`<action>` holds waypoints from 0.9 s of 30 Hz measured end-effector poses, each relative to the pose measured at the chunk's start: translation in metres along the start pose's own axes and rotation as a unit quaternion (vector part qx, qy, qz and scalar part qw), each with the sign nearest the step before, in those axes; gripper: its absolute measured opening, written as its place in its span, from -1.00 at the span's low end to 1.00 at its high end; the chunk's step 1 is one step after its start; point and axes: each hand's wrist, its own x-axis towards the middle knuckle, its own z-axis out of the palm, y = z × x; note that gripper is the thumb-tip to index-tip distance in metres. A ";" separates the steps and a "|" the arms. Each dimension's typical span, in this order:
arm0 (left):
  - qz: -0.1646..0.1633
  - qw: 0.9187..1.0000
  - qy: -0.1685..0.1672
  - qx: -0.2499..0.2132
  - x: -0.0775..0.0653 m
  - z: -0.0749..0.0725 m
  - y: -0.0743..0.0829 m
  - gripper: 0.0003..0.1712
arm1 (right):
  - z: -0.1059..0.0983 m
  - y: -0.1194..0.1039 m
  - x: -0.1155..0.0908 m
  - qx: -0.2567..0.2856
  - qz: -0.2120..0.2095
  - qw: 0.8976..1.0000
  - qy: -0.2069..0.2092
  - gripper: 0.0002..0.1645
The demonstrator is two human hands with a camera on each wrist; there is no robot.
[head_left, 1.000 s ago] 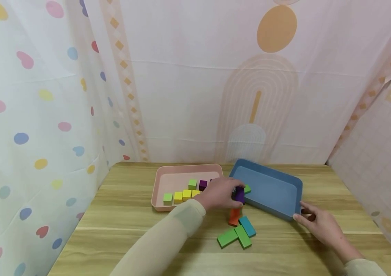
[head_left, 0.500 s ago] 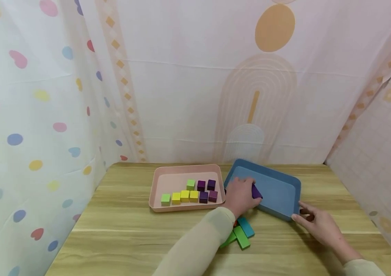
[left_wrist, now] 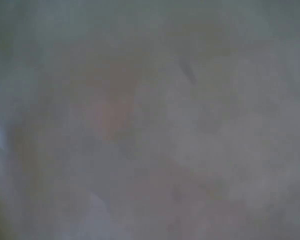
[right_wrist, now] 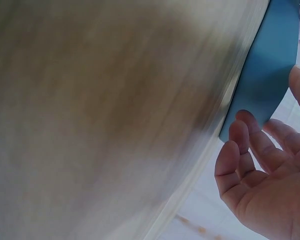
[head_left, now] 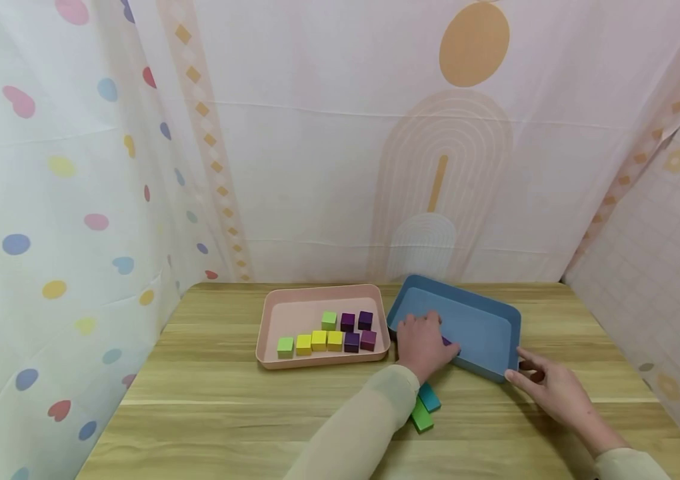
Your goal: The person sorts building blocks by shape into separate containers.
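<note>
My left hand (head_left: 426, 343) is at the front left part of the blue tray (head_left: 490, 333), palm down. A purple block (head_left: 447, 343) is pinched in it, mostly hidden by the fingers. At the tray's right end my right hand (head_left: 556, 390) grips the corner, thumb on the front side and fingers round the right side. The right wrist view also has this hand (right_wrist: 270, 175) against the tray wall (right_wrist: 267, 65). Partly under my left forearm, a green block (head_left: 421, 417) and a teal block (head_left: 429, 398) lie on the table. The left wrist view is only blur.
Left of the blue tray stands a pink tray (head_left: 298, 303). It holds several small cubes, among them a yellow cube (head_left: 319, 341), a light green cube (head_left: 285, 347) and a dark purple cube (head_left: 365, 320). A patterned curtain (head_left: 316, 167) hangs behind the wooden table (head_left: 208, 400).
My left hand has moved right with the purple block, from beside the pink tray to the blue tray, then lower. The forearm now covers the orange block. My right hand keeps its grip.
</note>
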 end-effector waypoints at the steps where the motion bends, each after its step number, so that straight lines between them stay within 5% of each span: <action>1: 0.002 1.000 0.004 -0.008 -0.001 0.000 -0.002 -0.36 | 0.000 0.000 0.000 0.000 0.000 1.000 -0.001 -0.16; 9: 0.025 0.998 0.001 -0.055 -0.008 -0.014 -0.015 -0.36 | 0.001 -0.002 -0.002 0.005 0.011 1.000 -0.018 -0.15; 13: 0.074 0.996 -0.006 -0.052 -0.013 -0.034 -0.028 -0.39 | 0.001 -0.002 -0.002 0.005 0.010 1.000 -0.019 -0.15; 16: 0.142 0.988 -0.034 -0.046 -0.019 -0.052 -0.044 -0.42 | -0.001 -0.003 -0.001 0.000 0.007 1.000 -0.014 -0.15; 21: 0.232 0.964 -0.124 -0.024 -0.038 -0.072 -0.072 -0.39 | -0.004 -0.004 0.000 -0.004 0.002 1.000 -0.015 -0.14; 27: 0.231 0.955 -0.188 -0.012 -0.055 -0.066 -0.098 -0.31 | -0.002 -0.003 -0.001 -0.011 -0.004 1.000 -0.015 -0.13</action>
